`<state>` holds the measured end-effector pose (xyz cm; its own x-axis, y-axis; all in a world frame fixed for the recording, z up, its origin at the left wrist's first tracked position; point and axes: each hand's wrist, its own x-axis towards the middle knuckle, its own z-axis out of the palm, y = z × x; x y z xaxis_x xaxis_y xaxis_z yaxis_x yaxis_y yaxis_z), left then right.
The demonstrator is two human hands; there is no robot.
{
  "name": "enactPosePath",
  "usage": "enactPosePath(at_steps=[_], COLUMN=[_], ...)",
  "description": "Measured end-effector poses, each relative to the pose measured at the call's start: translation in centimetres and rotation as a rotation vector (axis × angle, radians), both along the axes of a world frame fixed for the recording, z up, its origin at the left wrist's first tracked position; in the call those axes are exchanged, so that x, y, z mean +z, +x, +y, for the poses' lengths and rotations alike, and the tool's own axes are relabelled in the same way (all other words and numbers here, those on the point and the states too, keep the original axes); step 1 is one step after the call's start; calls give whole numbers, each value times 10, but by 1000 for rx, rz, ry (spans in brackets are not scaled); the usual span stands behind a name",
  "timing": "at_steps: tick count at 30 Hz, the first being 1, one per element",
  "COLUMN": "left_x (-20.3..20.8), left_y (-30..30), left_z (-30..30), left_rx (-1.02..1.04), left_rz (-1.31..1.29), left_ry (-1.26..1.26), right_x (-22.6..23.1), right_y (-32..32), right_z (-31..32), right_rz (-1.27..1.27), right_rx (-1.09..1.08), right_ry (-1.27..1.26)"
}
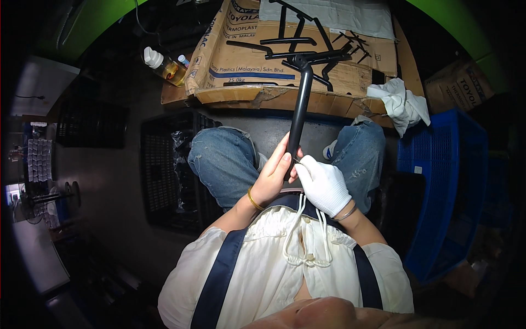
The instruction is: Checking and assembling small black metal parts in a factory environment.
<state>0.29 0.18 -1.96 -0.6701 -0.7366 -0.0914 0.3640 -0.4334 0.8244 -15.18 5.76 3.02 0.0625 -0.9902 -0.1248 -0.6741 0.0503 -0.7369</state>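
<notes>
My bare left hand (270, 180) is wrapped round the lower end of a long black tube (299, 109). The tube slants up and away from my lap, and its bent top overlaps the black parts in the cardboard tray. My right hand (327, 185) wears a white knit glove and is pinched closed against the tube's lower end, beside my left fingertips. A thin sliver shows at that pinch, too small to name. Past the tube, several black tubular parts (287, 41) lie loosely across one another in the tray, with smaller black pieces (355, 46) at their right.
The cut-down cardboard tray (219, 97) stands beyond my knees. A white cloth (399, 103) hangs over its right corner. At its left is a pump bottle of yellowish liquid (169, 68). A black crate (159, 170) stands left of my legs; blue crates (438, 203) are at the right.
</notes>
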Motion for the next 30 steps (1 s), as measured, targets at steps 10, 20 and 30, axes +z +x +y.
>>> enactPosePath(at_steps=[10,20,30], left_x=[6,2,4], left_y=[-1,-2,13], left_z=[-3,1,2], left_rx=[-24,-1,-68], left_rz=[91,13,-72], left_ry=[97,10,98], right_x=[6,0,-6], right_y=[-6,1,-25], right_z=[-1,2,-24], right_rz=[-66,-28,-271], right_rx=[8,-51,-558], right_ry=[18,-67,-485])
